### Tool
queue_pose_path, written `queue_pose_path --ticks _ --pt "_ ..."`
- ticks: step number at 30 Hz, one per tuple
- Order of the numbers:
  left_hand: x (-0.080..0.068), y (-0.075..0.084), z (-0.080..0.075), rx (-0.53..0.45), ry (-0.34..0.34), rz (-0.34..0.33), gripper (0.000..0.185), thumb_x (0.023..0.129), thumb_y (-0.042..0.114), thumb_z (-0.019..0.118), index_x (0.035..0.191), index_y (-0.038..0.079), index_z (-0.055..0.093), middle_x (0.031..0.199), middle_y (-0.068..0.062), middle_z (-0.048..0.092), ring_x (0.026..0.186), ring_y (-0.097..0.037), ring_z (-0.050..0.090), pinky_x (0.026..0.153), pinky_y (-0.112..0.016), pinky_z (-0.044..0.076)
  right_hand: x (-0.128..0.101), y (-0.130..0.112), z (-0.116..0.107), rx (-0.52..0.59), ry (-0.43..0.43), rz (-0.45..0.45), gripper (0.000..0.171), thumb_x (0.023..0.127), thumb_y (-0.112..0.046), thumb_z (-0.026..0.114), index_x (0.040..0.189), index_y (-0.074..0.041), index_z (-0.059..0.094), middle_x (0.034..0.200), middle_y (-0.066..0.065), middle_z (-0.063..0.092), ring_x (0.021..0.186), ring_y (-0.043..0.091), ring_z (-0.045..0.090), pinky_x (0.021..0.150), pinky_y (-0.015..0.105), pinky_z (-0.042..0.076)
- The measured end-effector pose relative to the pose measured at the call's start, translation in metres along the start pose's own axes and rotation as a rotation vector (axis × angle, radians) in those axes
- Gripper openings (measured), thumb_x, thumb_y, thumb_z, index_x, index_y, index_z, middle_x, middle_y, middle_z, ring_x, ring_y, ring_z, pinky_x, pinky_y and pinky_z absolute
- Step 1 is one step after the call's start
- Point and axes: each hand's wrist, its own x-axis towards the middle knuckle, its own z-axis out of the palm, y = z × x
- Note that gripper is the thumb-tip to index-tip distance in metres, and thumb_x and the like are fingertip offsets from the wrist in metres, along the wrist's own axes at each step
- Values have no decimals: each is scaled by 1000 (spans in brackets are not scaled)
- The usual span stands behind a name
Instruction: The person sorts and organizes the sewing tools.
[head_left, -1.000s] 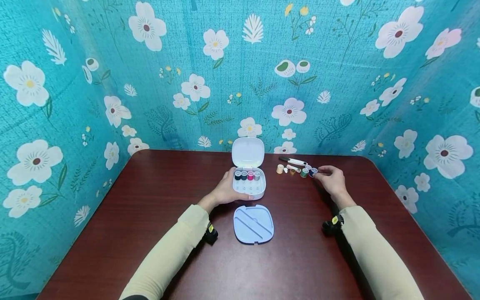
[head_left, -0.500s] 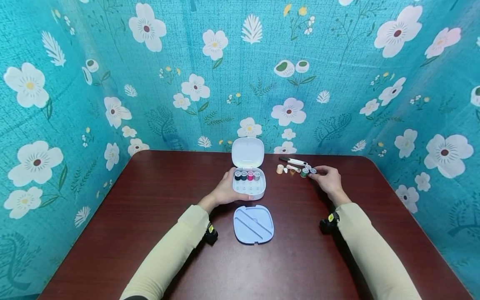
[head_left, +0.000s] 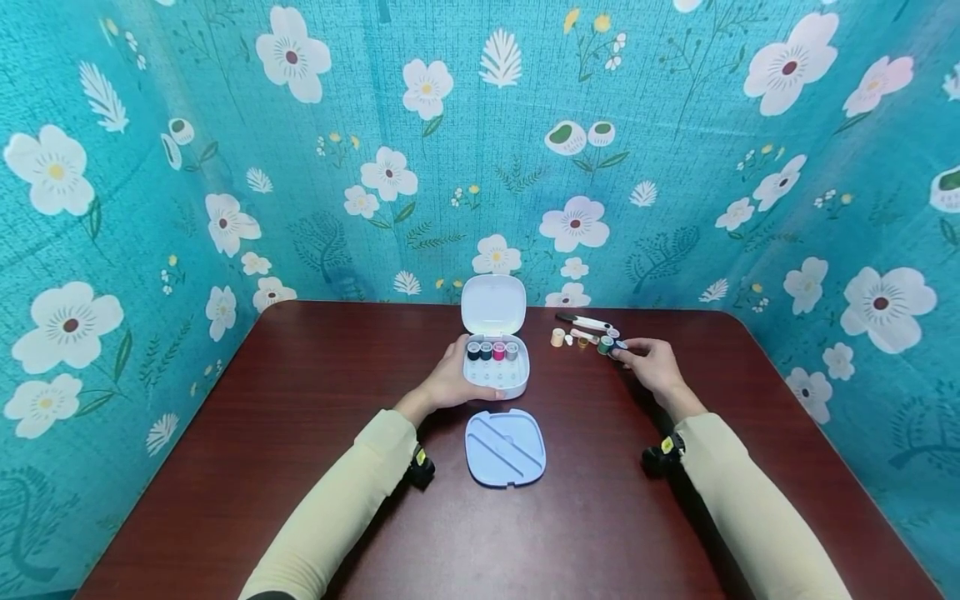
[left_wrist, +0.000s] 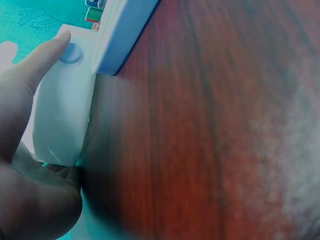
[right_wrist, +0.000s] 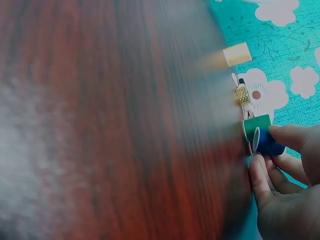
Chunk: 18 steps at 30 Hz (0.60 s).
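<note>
In the head view my left hand (head_left: 450, 379) holds the left side of a white sewing box (head_left: 522, 375) with its lid (head_left: 493, 304) raised. The left wrist view shows the thumb (left_wrist: 47, 55) along the box's front, near a round button. Several thread spools stand in a row in the box: two dark ones, a pink spool (head_left: 498, 352) and a grey spool (head_left: 512, 352). At the right, my right hand (head_left: 656, 367) pinches a blue thread spool (right_wrist: 269, 142) between thumb and fingers. Beside it sits a green thread spool (right_wrist: 257, 126).
A light-blue tray (head_left: 506, 450) lies in front of the box. Left of the right hand are a cream spool (head_left: 557, 337), a gold thimble (right_wrist: 242, 95), small white pieces and a black-and-white slim tool (head_left: 585, 322). Floral cloth (head_left: 337, 167) hangs behind the table (head_left: 337, 358).
My right hand has shifted slightly left and nearer to me, and the blue spool between its fingers has tilted and come closer to the green one. The left hand keeps its hold on the box.
</note>
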Motion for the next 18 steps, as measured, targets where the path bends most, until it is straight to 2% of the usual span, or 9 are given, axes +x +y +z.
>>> queue_pose_path --ticks 5,18 --pt "0 0 0 -7 -2 12 120 66 39 97 157 12 24 143 -13 43 128 -27 44 108 -46 41 -6 -2 3 71 -42 -17 39 102 -14 65 132 11 60 121 26 65 84 15 69 75 26 56" --pt "-3 4 -2 7 -7 -10 121 66 42 97 157 13 22 144 -12 41 128 -27 44 109 -48 41 -13 -18 15 139 -93 -84 40 101 -12 65 132 13 59 117 22 67 86 17 71 78 26 56"
